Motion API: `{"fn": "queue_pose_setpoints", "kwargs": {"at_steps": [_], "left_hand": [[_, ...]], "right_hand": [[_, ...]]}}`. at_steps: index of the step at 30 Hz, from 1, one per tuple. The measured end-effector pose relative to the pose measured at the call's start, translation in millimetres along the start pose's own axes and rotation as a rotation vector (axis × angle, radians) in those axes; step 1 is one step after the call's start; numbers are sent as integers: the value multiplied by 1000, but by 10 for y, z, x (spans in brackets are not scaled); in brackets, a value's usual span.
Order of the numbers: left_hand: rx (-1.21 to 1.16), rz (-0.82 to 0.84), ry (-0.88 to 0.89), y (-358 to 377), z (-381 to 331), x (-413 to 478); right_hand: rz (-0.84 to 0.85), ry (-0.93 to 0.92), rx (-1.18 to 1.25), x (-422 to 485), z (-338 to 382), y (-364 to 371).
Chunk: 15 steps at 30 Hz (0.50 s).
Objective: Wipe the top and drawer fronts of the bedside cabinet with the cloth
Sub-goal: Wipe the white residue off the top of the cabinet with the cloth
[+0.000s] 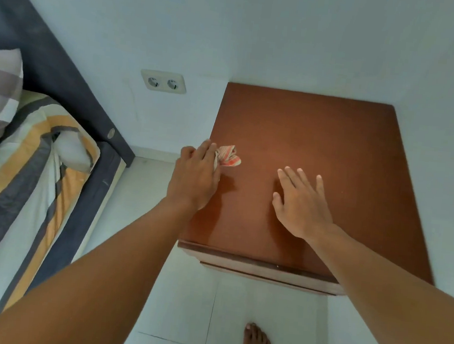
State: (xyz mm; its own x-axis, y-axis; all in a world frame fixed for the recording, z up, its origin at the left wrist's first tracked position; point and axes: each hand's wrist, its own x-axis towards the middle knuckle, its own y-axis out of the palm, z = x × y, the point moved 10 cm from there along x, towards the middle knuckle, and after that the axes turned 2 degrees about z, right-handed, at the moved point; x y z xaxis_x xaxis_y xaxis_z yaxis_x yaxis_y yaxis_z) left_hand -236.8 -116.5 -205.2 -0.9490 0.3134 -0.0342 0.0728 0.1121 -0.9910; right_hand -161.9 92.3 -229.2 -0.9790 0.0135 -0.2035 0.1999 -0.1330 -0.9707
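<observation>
Pressing a bunched cloth against the left edge of the cabinet top, the left hand has its fingers closed over it, while the right hand lies open and flat on the surface nearby. Judging by this, the top is only partly wiped, and the drawer fronts below look untouched, so most of the job remains

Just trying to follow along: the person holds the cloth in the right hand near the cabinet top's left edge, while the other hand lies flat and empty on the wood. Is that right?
Not quite. The head view shows the cloth in the left hand, near the left edge of the cabinet top. The right hand is the flat, empty one with fingers spread over the wood.
</observation>
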Motion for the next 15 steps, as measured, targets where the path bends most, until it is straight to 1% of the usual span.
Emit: {"fn": "queue_pose_setpoints", "kwargs": {"at_steps": [3, 6, 11, 15], "left_hand": [[-17, 46, -16, 126, -60, 451], [-60, 94, -68, 388, -81, 634], [-74, 64, -100, 652, -59, 386], [-102, 84, -122, 626, -113, -46]], "right_hand": [[-13, -18, 10, 399, -39, 32], [-11, -16, 32, 664, -79, 110], [-78, 19, 75, 675, -56, 169], [-11, 29, 33, 682, -41, 112]]}}
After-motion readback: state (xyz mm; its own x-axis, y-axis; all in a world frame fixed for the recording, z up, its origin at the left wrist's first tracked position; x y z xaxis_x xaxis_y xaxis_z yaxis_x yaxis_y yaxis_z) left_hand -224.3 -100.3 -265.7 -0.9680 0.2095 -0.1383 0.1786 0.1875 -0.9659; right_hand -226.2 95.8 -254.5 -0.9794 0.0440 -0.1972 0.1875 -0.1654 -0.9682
